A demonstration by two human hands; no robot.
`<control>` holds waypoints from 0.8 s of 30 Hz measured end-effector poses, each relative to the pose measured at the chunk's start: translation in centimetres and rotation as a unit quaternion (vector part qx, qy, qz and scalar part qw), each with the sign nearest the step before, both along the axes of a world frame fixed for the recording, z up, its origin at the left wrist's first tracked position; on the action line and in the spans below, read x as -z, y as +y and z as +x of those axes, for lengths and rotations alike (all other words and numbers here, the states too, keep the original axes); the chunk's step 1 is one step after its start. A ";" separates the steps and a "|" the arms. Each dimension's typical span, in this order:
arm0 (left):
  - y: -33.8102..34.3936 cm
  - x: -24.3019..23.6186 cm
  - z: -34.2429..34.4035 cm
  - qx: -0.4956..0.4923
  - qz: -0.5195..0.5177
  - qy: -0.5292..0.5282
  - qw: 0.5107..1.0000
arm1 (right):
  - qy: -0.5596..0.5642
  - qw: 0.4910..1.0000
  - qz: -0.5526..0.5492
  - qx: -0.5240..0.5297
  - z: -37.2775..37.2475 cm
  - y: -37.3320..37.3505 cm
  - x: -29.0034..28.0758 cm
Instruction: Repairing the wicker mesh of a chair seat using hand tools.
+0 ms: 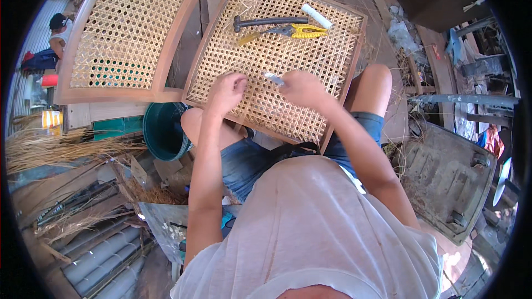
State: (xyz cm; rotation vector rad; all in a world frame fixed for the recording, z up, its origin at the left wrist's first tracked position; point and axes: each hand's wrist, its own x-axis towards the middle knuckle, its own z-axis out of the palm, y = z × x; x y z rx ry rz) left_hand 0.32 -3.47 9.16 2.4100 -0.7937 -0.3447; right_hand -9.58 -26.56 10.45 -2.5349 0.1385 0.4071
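A woven cane panel in a wooden frame lies across my lap. My right hand grips a small pale, narrow tool, its tip pointing left over the weave. My left hand rests at the weave left of it, fingers curled; whatever they hold is too small to make out. On the far part of the panel lie a black hammer, yellow-handled pliers, a white cylinder and a yellowish narrow tool, partly under the pliers.
Another caned frame stands at upper left, above a teal bucket and loose cane strands. A person is at far left. A grey wheeled board, scrap wood and pipes surround me.
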 end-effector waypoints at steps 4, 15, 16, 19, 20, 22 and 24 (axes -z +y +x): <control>-4.4 -0.7 -2.5 0.042 -0.273 0.316 0.908 | -0.030 0.998 0.057 0.018 -1.0 -3.5 -9.1; 1.4 2.8 0.3 -0.094 -0.180 0.140 0.969 | -0.008 0.994 -0.092 -0.050 -1.1 2.7 -2.1; 1.3 3.0 0.1 -0.100 -0.142 0.131 0.976 | -0.005 0.994 -0.093 -0.050 -1.0 2.7 -1.4; 1.5 3.4 0.1 -0.100 -0.123 0.111 0.981 | -0.031 0.991 -0.107 -0.071 -0.7 3.4 -1.2; 1.7 3.5 0.0 -0.103 -0.122 0.113 0.981 | -0.025 0.989 -0.114 -0.087 -0.4 3.6 -1.4; 1.3 2.9 -0.1 -0.126 -0.120 0.099 0.980 | -0.015 0.987 -0.123 -0.099 0.1 4.1 -1.4; 0.8 2.2 -0.1 -0.125 -0.105 0.084 0.983 | -0.038 0.988 -0.117 -0.093 0.4 4.7 -0.4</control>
